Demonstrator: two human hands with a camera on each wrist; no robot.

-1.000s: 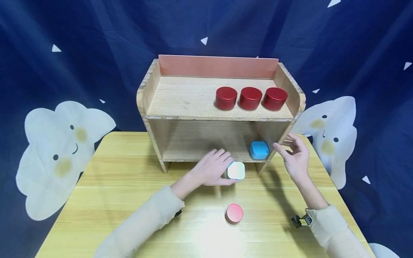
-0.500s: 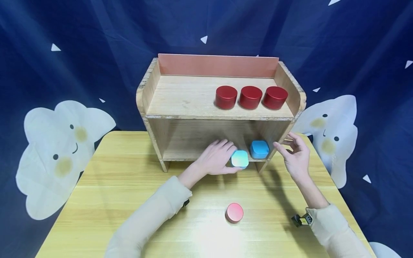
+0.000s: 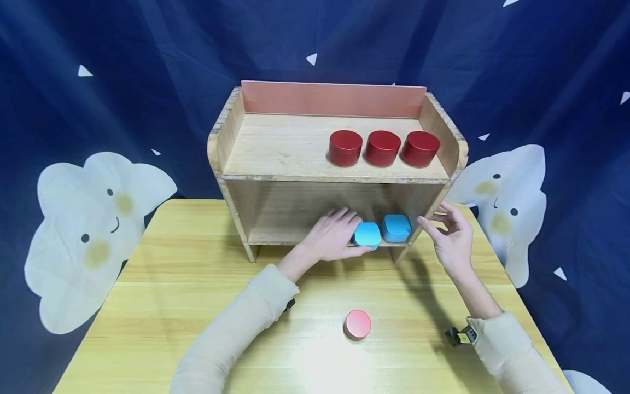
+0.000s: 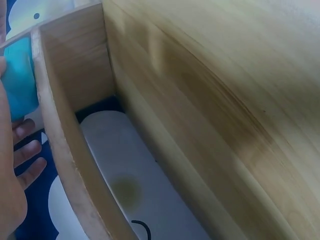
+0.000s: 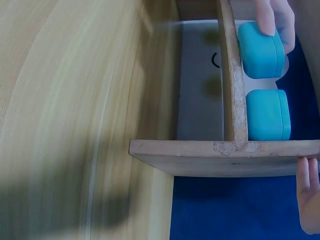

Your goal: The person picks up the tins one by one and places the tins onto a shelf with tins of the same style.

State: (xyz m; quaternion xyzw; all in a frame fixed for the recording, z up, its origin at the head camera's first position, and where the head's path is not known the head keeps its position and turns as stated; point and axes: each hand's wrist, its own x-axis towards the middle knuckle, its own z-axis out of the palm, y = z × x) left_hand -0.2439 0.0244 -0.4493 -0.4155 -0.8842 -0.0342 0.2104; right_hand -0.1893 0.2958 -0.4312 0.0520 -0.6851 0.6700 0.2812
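My left hand [image 3: 336, 235] grips a light blue square tin [image 3: 367, 234] at the front edge of the wooden rack's [image 3: 295, 148] lower shelf. It stands right next to a second blue square tin [image 3: 396, 227]. The right wrist view shows both tins side by side, the held tin [image 5: 260, 50] under my left fingers [image 5: 272, 17] and the other tin [image 5: 267, 115] by the side panel. My right hand [image 3: 450, 238] hovers with relaxed fingers just outside the rack's right panel and holds nothing. The left wrist view shows the tin's edge [image 4: 19, 80].
Three dark red round tins [image 3: 382, 148] stand in a row on the rack's top shelf, to the right. A pink round tin [image 3: 357, 324] lies on the yellow wooden table [image 3: 172, 284] in front. A dark blue curtain with cloud figures hangs behind.
My left hand has carried the light blue tin from the table in front of the rack onto the lower shelf, beside the other blue tin. The right hand has stayed in place.
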